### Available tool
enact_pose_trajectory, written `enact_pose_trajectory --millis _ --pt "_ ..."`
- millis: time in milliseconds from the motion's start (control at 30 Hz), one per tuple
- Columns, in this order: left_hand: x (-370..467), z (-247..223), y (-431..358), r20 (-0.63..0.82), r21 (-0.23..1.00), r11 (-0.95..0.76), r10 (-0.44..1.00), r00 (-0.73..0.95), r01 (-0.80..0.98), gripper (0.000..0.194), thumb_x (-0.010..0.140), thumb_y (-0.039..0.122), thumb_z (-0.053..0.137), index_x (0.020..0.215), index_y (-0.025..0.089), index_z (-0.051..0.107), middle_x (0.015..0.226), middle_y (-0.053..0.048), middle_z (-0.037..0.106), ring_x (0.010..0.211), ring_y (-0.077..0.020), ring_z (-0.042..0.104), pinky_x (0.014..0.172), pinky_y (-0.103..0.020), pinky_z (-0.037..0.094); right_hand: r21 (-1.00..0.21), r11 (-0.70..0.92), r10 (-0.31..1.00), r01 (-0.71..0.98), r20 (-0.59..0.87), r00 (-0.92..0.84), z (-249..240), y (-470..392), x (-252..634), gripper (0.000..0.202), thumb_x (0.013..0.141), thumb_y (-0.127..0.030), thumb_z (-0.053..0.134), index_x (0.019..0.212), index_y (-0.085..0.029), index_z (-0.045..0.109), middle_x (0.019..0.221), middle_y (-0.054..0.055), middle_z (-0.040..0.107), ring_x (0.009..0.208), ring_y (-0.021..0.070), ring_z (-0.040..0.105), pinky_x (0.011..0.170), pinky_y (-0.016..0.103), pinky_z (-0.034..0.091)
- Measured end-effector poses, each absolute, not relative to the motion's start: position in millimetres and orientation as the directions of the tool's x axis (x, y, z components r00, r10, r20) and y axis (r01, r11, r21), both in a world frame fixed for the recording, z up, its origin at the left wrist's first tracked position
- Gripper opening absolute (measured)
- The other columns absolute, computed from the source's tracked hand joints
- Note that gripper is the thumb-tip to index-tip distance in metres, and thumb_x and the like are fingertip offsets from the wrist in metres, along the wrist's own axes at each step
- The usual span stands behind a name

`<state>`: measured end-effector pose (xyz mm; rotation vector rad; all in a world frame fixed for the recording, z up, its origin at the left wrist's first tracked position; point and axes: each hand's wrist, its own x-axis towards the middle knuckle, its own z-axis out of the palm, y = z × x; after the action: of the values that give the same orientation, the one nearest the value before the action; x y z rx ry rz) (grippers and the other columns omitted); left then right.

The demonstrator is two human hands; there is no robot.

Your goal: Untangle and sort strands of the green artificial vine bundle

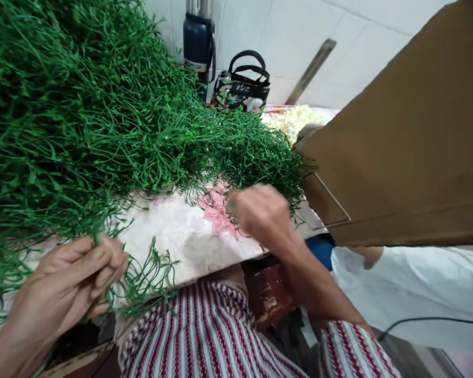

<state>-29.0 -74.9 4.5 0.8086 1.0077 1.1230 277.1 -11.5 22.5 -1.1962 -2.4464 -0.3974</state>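
Sorting step, by my reading: left hand (73, 278) pinches a few green stems (142, 273) at the near edge of the green stem pile (82, 105). Right hand (260, 212) is curled at the pile's right fringe; grasp unclear. Pulling strands free calls for untangling. Floral cloth (181, 236) under the pile; flask (199, 39), bag (242, 86), tiled wall (299, 31) behind it.

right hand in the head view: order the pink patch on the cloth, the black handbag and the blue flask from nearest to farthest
From the right hand:
1. Pink patch on the cloth, just to the hand's left, partly under the green stems.
2. Black handbag, up at the white tiled wall behind the stems.
3. Blue flask, left of the handbag and slightly farther back, against the same wall.
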Motion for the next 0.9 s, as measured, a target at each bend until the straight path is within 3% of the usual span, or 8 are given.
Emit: enact_pose_trajectory --millis 67,100,200,300,400,500,667,900 --pt "-14.5 16.3 -66.9 -0.212 0.917 0.194 0.977 -0.015 -0.349 0.016 0.081 0.025 0.05 0.068 0.018 0.058 0.048 0.001 0.041 0.041 -0.009 0.035 0.045 -0.026 0.036 0.189 0.267 0.811 0.945 0.485 -0.327 21.1 9.6 300.1 0.024 0.086 -0.035 0.046 0.087 -0.015 0.059 0.076 0.008 0.06 0.077 0.0197 0.048 0.07 0.035 0.031" --pt "-7.1 21.8 -61.8 -0.159 0.913 0.142 0.987 -0.013 -0.383 0.02 0.082 0.023 0.048 0.065 0.017 0.056 0.046 0.002 0.04 0.04 -0.0077 0.035 0.044 -0.024 0.034 0.211 0.184 0.838 0.96 0.477 -0.266 17.2 17.3 308.9 0.029 0.084 -0.04 0.049 0.09 -0.014 0.06 0.083 0.012 0.06 0.083 0.0236 0.049 0.072 0.038 0.03" --pt "7.7 30.6 -44.6 -0.086 0.897 0.064 0.996 -0.031 -0.438 0.023 0.082 0.024 0.048 0.061 0.016 0.052 0.047 0.002 0.04 0.041 -0.0072 0.038 0.046 -0.023 0.035 0.219 0.195 0.88 0.956 0.392 -0.269 4.5 26.9 323.6 0.043 0.08 -0.047 0.053 0.106 -0.013 0.058 0.103 0.019 0.059 0.093 0.0304 0.049 0.075 0.043 0.03" --pt "9.1 29.1 -30.6 -0.053 0.925 0.017 0.995 -0.084 -0.379 0.027 0.083 0.033 0.048 0.062 0.016 0.051 0.051 0.002 0.044 0.045 -0.0086 0.046 0.05 -0.025 0.041 0.173 0.243 0.826 0.954 0.479 -0.298 4.9 25.2 321.3 0.047 0.08 -0.048 0.053 0.115 -0.017 0.056 0.101 0.017 0.063 0.094 0.0318 0.051 0.077 0.047 0.031" --pt "8.7 29.0 -25.9 -0.001 0.955 -0.017 0.998 -0.058 -0.297 0.031 0.086 0.038 0.043 0.065 0.017 0.054 0.059 -0.001 0.052 0.057 -0.0118 0.055 0.058 -0.028 0.047 -0.025 0.465 0.684 0.885 0.645 -0.341 14.4 16.1 292.4 0.026 0.083 -0.034 0.051 0.101 -0.02 0.063 0.093 0.013 0.066 0.091 0.0268 0.056 0.083 0.047 0.035" --pt "13.8 33.0 -27.6 0.056 0.97 -0.06 0.998 -0.021 -0.238 0.036 0.087 0.041 0.041 0.065 0.016 0.055 0.065 -0.004 0.059 0.069 -0.0157 0.061 0.064 -0.031 0.05 -0.461 0.761 0.646 0.456 0.475 -0.597 17.2 0.2 238.8 0.017 0.083 -0.023 0.052 0.095 -0.019 0.063 0.09 0.007 0.066 0.085 0.0177 0.06 0.079 0.034 0.045" --pt "21.0 36.2 -32.2 0.097 0.966 -0.112 0.992 -0.076 -0.232 0.041 0.089 0.043 0.036 0.062 0.017 0.052 0.064 -0.003 0.058 0.069 -0.0165 0.061 0.062 -0.033 0.051 -0.78 0.608 0.643 0.151 0.371 -0.67 -2.5 -13.6 167.6 0.022 0.084 -0.026 0.053 0.104 -0.017 0.055 0.1 0.007 0.061 0.09 0.0148 0.057 0.08 0.029 0.046" --pt "10.8 31.6 -38.3 0.101 0.945 -0.139 0.985 -0.14 -0.296 0.045 0.086 0.051 0.036 0.057 0.018 0.048 0.056 -0.002 0.053 0.066 -0.0177 0.06 0.063 -0.036 0.05 -0.927 0.376 0.76 0.005 0.305 -0.573 -21.1 -12.1 160.7 0.014 0.082 -0.031 0.056 0.08 -0.017 0.056 0.077 0.0 0.057 0.075 0.0111 0.054 0.073 0.026 0.045"
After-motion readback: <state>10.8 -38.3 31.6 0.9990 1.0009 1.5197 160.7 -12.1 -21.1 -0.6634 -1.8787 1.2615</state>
